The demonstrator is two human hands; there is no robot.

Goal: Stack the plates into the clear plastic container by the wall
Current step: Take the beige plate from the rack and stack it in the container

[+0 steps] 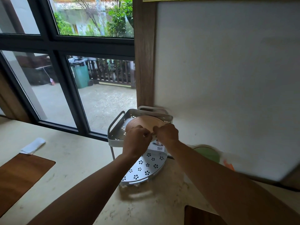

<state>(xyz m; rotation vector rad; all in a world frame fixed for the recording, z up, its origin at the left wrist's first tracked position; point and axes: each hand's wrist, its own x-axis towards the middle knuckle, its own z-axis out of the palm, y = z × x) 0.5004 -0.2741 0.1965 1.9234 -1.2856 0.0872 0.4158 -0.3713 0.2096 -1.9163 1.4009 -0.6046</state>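
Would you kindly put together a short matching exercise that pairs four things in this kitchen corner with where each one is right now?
Things:
1. pink plate
2. green plate
3. folded white cloth
4. wooden board

Places:
A. on the counter by the wall, right of the rack
B. at the left edge of the counter, nearest the camera
C. on the counter just beyond the board, below the window
D. over the top tier of the rack, held by the left hand and right hand

Pairs: 1-D, 2-A, 3-C, 4-B
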